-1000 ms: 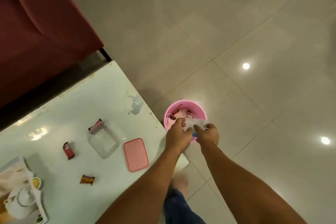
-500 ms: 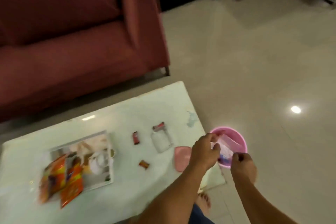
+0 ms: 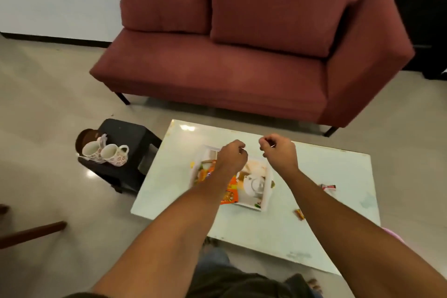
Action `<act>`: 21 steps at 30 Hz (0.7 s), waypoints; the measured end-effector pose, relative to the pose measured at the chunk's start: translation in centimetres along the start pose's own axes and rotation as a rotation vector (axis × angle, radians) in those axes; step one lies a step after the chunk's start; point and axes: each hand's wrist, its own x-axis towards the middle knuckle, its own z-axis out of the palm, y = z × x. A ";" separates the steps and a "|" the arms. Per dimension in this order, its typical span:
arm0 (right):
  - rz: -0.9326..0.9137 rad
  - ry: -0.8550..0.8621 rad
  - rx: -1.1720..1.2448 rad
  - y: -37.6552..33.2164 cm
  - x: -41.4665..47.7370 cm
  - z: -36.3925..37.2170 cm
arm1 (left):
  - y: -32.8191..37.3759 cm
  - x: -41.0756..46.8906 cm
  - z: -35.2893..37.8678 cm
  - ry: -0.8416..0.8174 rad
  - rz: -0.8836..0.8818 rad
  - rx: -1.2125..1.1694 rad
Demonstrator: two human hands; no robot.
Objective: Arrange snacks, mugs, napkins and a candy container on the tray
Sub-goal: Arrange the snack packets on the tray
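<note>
A white tray (image 3: 265,202) with a printed picture lies on the pale table (image 3: 244,232). Orange snack packs (image 3: 229,197) lie on its left half, partly under my left forearm. My left hand (image 3: 232,156) hovers over the tray's far edge, fingers curled, with nothing visible in it. My right hand (image 3: 279,151) is a short way to its right, also curled. Two floral mugs (image 3: 113,154) stand on a black stool (image 3: 128,129) left of the table, with a crumpled white napkin (image 3: 104,138) behind them. Two wrapped candies (image 3: 327,187) (image 3: 300,214) lie on the table beside my right arm.
A red sofa (image 3: 217,60) stands just beyond the table. The rim of a pink bin (image 3: 393,236) shows at the table's right end behind my right arm. A wooden leg (image 3: 31,233) juts in at the left on the tiled floor.
My view swung left, from the pink bin to the table, sofa and stool. Both hands left the bin, no longer hold the wrapper, and now hover over the tray.
</note>
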 end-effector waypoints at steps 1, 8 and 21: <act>-0.010 -0.018 -0.029 -1.5 0.2 2.0 | -1.9 0.7 -2.1 0.003 -0.012 0.020; 0.098 -0.087 -0.137 -6.5 1.8 10.4 | -10.2 5.0 -9.4 -0.039 -0.068 0.037; 0.521 -0.318 -0.283 4.7 1.0 21.8 | -21.7 7.9 0.4 -0.186 -0.321 -0.223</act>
